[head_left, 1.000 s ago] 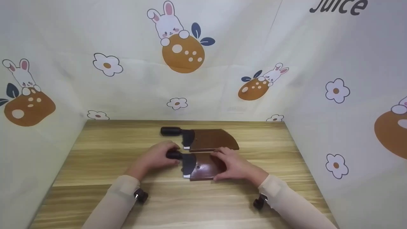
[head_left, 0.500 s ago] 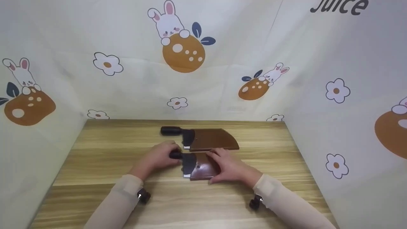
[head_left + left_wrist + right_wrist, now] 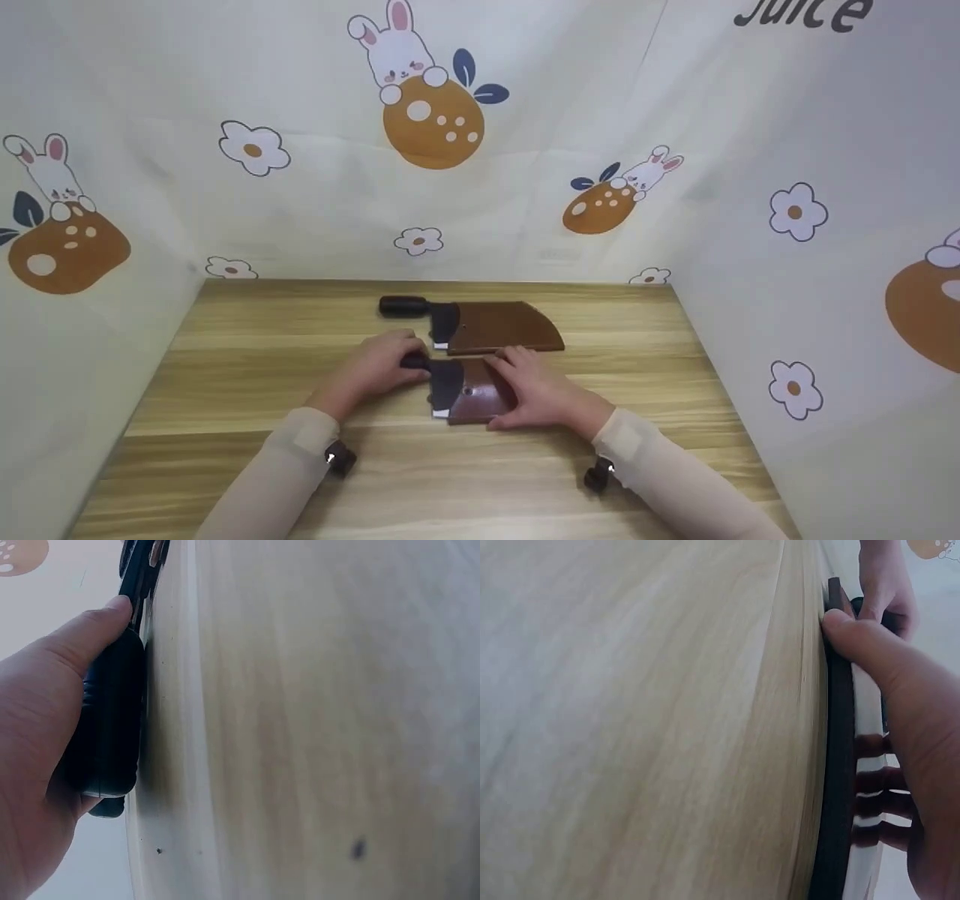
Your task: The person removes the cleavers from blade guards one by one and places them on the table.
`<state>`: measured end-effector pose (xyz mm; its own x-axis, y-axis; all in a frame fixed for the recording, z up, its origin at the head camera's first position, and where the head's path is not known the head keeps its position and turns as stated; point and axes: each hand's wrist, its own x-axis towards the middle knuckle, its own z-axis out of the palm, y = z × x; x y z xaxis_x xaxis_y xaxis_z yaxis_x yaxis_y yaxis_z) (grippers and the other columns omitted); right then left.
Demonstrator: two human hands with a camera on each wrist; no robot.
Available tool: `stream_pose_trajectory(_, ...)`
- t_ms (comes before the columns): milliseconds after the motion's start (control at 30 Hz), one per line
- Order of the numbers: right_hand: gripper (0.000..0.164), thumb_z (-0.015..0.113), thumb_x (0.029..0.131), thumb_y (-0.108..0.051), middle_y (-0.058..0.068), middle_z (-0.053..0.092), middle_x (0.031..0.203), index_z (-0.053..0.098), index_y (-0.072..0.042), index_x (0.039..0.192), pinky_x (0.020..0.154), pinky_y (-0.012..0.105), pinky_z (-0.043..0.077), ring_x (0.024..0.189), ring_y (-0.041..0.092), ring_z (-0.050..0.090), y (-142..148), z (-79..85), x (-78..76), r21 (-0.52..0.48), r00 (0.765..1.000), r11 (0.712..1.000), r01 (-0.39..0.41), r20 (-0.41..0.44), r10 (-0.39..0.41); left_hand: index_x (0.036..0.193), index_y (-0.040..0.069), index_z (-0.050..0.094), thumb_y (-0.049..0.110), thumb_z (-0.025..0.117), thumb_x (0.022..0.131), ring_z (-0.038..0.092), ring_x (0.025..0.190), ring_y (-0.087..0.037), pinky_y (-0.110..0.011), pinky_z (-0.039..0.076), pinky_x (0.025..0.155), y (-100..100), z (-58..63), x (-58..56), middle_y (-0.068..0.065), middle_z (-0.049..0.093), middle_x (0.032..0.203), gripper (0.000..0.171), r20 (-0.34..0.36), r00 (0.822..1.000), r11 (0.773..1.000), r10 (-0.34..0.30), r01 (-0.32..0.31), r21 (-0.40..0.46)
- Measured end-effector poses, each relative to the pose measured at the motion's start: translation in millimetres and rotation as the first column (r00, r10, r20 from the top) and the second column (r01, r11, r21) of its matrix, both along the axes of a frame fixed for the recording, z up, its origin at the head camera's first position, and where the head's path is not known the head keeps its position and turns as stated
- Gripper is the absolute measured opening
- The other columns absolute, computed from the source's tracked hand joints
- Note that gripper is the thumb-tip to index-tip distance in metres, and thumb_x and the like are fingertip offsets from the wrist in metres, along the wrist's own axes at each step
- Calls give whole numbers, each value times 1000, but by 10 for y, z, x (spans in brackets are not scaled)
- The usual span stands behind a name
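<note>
Two cleavers in brown leather sheaths lie one behind the other in the head view, handles to the left. My left hand (image 3: 384,361) grips the black handle (image 3: 415,362) of the near cleaver (image 3: 447,381); in the left wrist view the thumb lies along that handle (image 3: 112,716). My right hand (image 3: 541,388) spans the near sheath (image 3: 474,394), thumb at its front edge and fingers at its back edge. The right wrist view shows this thumb on the sheath's dark edge (image 3: 837,765). A strip of bare blade shows at the sheath's left end. The far cleaver (image 3: 444,322) is untouched.
The far cleaver's sheath (image 3: 506,327) lies close behind the near one. Patterned cloth walls (image 3: 315,195) rise at the back and both sides of the wood-grain table (image 3: 420,480). A small black camera sits on each wrist.
My right hand has slid slightly left along the near sheath. My left hand has shifted slightly right on the handle. Both cleavers stay in place.
</note>
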<state>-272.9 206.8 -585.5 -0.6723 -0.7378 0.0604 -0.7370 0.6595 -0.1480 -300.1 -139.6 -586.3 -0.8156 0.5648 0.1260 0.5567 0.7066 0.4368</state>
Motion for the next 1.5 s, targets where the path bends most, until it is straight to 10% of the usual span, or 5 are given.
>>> stream_pose_trajectory(667, 127, 83, 75, -81, 13, 55, 149, 40, -7, 170, 109, 48, 48, 133, 30, 53, 72, 328, 9, -73, 988, 993, -98, -128, 88, 117, 27, 78, 38, 89, 94, 72, 100, -20, -48, 62, 90, -63, 299, 30, 5, 77, 110, 28, -71, 997, 994, -26, 33, 106)
stream_pose_trajectory(900, 128, 81, 76, -81, 13, 55, 151, 37, -7, 171, 107, 49, 47, 133, 30, 52, 97, 441, 37, -67, 982, 991, -113, -157, 102, 142, 26, 77, 31, 92, 92, 77, 117, -32, -53, 63, 98, -51, 318, 71, -8, 78, 134, 52, -178, 983, 983, -38, 69, 171)
stream_pose_trajectory(1100, 128, 84, 76, -79, 13, 54, 153, 37, -9, 172, 107, 51, 47, 134, 31, 52, 147, 484, 40, -76, 980, 990, -119, -168, 105, 133, 22, 82, 22, 95, 88, 80, 104, -28, -45, 66, 88, -16, 333, 95, -9, 82, 120, 47, -247, 967, 957, -61, 127, 259)
stream_pose_trajectory(1500, 127, 88, 73, -75, 12, 56, 147, 41, -8, 170, 107, 50, 46, 131, 30, 52, 169, 547, 59, -79, 974, 989, -127, -197, 109, 117, 20, 86, 17, 95, 86, 79, 105, -23, -49, 63, 96, 44, 369, 141, 8, 83, 113, 32, -139, 990, 915, -17, 72, 396)
